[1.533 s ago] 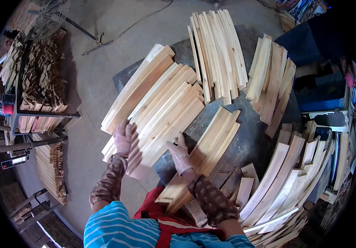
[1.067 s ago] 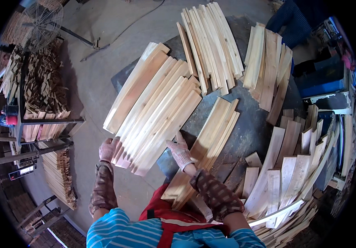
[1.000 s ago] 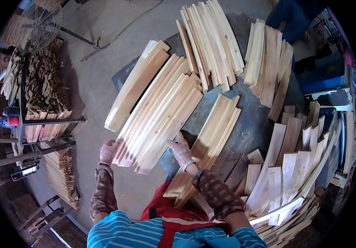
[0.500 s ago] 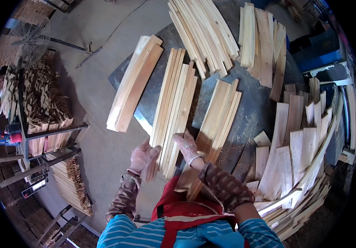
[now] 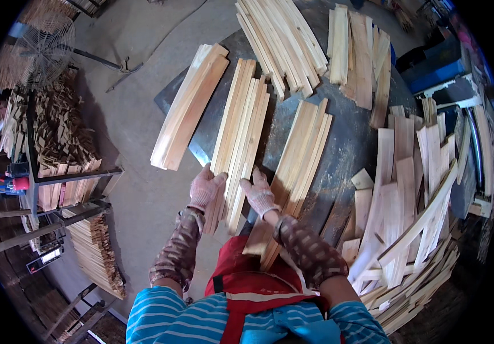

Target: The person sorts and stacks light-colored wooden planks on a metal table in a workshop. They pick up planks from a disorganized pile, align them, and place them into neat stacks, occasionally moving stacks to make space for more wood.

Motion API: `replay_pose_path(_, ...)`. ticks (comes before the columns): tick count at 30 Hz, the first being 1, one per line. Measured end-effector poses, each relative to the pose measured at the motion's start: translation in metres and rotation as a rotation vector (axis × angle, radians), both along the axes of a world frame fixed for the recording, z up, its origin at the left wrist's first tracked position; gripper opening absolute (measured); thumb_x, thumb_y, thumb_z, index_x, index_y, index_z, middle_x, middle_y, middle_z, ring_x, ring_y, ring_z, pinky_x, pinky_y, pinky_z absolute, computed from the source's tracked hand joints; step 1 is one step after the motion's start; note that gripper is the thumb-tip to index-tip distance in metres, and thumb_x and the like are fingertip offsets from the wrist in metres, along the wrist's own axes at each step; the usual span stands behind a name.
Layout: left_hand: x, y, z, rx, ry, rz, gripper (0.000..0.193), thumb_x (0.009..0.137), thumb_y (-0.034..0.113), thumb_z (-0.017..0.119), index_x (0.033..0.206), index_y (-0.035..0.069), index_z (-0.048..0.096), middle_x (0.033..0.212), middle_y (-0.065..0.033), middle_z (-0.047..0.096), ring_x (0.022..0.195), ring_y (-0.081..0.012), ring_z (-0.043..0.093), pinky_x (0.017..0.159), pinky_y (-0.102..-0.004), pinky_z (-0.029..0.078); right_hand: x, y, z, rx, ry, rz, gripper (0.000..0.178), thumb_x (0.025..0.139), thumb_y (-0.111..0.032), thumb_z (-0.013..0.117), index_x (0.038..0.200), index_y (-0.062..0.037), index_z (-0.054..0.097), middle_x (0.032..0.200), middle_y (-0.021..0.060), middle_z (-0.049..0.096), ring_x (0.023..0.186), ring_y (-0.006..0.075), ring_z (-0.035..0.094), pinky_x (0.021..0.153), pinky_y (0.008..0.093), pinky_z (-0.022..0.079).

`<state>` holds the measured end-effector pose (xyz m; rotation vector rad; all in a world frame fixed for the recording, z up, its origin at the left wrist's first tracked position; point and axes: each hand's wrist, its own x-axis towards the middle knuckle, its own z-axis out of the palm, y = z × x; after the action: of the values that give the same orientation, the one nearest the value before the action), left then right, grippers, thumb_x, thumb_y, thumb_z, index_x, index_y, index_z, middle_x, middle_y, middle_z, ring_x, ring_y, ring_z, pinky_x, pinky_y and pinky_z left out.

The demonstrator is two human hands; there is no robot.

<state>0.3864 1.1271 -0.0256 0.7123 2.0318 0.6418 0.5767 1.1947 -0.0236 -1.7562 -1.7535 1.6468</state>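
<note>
A stack of long, pale wooden strips [image 5: 238, 132] lies lengthwise before me on a dark table. My left hand [image 5: 204, 190], in a pinkish knit glove, grips its left side near the close end, thumb over the top. On the opposite side my right hand [image 5: 260, 193], gloved alike, clasps the stack with its thumb on the upper strips; its fingertips are partly hidden. A shorter stack of boards [image 5: 298, 155] lies just right of the right hand, its near end reaching my red apron [image 5: 247, 266]. Left of the held stack lies another pair of boards [image 5: 189, 109].
More strips [image 5: 284, 46] and boards [image 5: 361, 57] lie on the far side of the dark tabletop [image 5: 347, 143]. Many loose boards [image 5: 396, 206] are heaped at my right. At left stand a metal rack of wood pieces [image 5: 63, 132] and a wire fan [image 5: 43, 49].
My left hand has moved forward along the stack's side, and the right hand slightly forward too. The stack's near end sits a little farther from me. The whole view has shifted slightly.
</note>
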Motion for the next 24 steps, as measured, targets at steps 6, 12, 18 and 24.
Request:
replay_pose_path(6,0.005,0.016,0.019,0.010,0.040,-0.088,0.071,0.085,0.049,0.075,0.138,0.006,0.057,0.107,-0.0148,0.072,0.100,-0.0277,0.069,0.090,-0.0394,0.052,0.002,0.003,-0.007,0.026,-0.021,0.001,0.072,0.089,-0.044,0.063,0.146,-0.0048,0.045,0.138,0.0271,0.054,0.128,0.0439,0.052,0.108,0.0462,0.042)
replay_pose_path(12,-0.019,0.020,0.001,-0.122,0.124,-0.175,0.068,0.083,0.051,0.078,0.128,0.001,0.064,0.109,-0.0144,0.072,0.101,-0.0256,0.068,0.090,-0.0388,0.052,0.006,-0.010,-0.005,-0.148,0.082,-0.003,0.068,0.091,-0.050,0.060,0.142,-0.0059,0.051,0.149,0.0265,0.048,0.137,0.0397,0.047,0.108,0.0466,0.043)
replay_pose_path(18,-0.021,0.021,0.006,-0.069,0.110,-0.236,0.070,0.085,0.049,0.076,0.130,-0.002,0.060,0.115,-0.0181,0.071,0.107,-0.0320,0.067,0.095,-0.0406,0.051,0.002,-0.023,-0.010,-0.007,-0.045,0.006,0.074,0.090,-0.049,0.058,0.149,-0.0058,0.045,0.149,0.0259,0.048,0.137,0.0393,0.047,0.112,0.0451,0.040)
replay_pose_path(24,-0.011,0.022,0.020,-0.018,0.088,-0.251,0.103,0.079,0.049,0.082,0.153,-0.001,0.031,0.118,-0.0220,0.068,0.108,-0.0334,0.066,0.094,-0.0408,0.051,0.007,-0.032,-0.007,0.115,0.027,-0.167,0.071,0.089,-0.043,0.059,0.145,-0.0007,0.048,0.142,0.0297,0.053,0.134,0.0422,0.050,0.110,0.0427,0.042)
